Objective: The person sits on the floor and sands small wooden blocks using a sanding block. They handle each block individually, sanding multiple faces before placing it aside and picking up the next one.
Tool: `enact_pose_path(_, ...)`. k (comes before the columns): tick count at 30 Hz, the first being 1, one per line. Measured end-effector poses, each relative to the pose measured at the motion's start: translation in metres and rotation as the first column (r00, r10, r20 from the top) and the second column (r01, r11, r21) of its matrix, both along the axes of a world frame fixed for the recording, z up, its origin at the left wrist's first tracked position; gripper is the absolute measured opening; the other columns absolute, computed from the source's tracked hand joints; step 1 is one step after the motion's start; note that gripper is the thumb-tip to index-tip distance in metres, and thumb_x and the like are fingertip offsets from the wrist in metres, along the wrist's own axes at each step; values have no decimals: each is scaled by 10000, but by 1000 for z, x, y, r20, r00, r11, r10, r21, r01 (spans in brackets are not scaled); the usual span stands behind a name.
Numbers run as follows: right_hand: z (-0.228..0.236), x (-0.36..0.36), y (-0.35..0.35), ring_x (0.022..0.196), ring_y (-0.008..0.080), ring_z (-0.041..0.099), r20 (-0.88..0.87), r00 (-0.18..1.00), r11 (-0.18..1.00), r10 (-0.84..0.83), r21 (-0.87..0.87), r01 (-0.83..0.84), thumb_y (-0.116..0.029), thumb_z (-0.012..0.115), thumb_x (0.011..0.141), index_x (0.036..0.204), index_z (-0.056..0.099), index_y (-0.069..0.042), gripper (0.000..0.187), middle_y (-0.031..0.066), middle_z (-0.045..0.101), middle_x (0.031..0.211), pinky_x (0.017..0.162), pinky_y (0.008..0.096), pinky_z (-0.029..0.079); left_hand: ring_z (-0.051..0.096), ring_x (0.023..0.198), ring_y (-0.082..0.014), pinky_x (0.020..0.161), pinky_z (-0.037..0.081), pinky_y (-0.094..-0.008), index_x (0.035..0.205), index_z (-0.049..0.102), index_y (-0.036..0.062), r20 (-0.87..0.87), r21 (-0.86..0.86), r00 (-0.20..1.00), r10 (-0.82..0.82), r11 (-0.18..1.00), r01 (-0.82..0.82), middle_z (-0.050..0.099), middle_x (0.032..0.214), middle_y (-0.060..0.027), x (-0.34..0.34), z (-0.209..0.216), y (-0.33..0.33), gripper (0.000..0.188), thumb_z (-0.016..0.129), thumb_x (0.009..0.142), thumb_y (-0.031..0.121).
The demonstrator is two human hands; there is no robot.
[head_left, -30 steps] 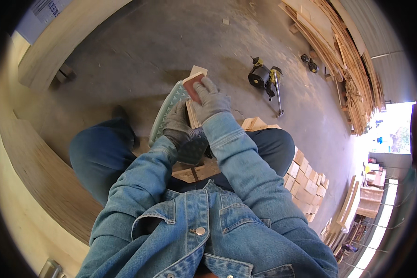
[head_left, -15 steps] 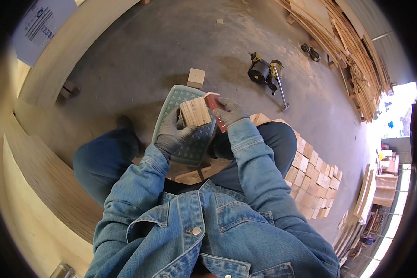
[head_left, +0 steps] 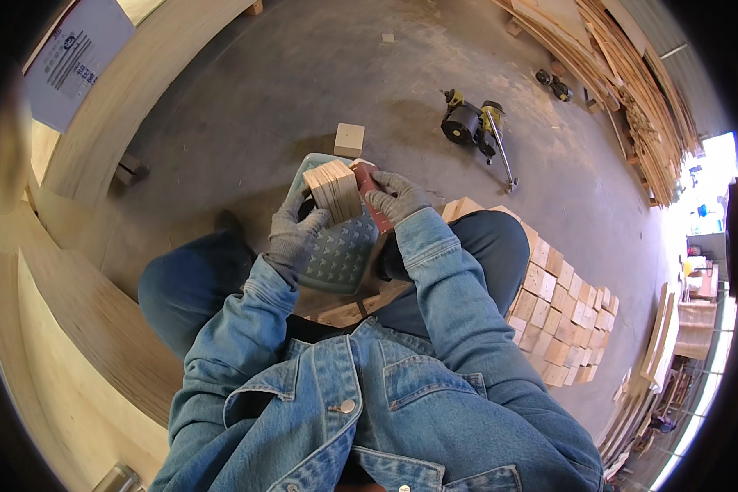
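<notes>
Left hand [head_left: 293,232] gripping block [head_left: 334,193] over green stool [head_left: 334,256]; layered face now showing, unlike one second ago. Right hand [head_left: 399,199] grasping red pad [head_left: 364,180], shifting from block's far end to right side. Rubbing apparently moving onto different face.

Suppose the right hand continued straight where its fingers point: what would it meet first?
Past its reddish block, the right hand would probably meet the wooden block in the left hand; depth is unclear.
</notes>
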State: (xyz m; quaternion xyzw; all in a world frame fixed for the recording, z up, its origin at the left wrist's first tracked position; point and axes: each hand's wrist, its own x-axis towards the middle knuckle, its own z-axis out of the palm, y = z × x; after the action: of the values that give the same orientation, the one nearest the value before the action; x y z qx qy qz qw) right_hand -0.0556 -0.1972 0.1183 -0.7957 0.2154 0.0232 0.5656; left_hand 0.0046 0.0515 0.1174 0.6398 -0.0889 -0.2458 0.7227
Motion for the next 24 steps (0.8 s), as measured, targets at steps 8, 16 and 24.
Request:
enact_pose_path(8, 6, -16, 3, 1158, 214, 685, -5, 999, 994, -37, 103, 38, -197, 835, 927, 1405, 644, -13, 547, 142, 720, 1299, 998, 339, 556, 698, 1164, -240, 1026, 557, -374, 1331, 621, -21, 195, 339, 981, -17, 939, -51, 721, 1268, -167, 0, 6, -2, 634, 904, 800, 178)
enact_pose_path(16, -2, -48, -2, 1189, 302, 688, -122, 993, 993, 0, -121, -14, -292, 863, 881, 1355, 680, -20, 577, 180, 703, 1328, 1040, 373, 536, 546, 1356, -339, 1172, 442, -431, 1508, 436, 37, 363, 490, 909, -206, 872, 2, 548, 1449, -208, 0, -13, -16, 1077, 980, 624, 326)
enact_pose_path(24, 27, -55, 16, 1322, 378, 605, -208, 976, 906, -61, -422, -34, -294, 842, 874, 1427, 623, -46, 645, 222, 596, 1465, 1128, 410, 487, 556, 1330, -380, 1171, 452, -447, 1476, 467, 68, 500, 600, 832, -240, 789, -134, 576, 1394, -216, -3, -38, -16, 1048, 948, 590, 353)
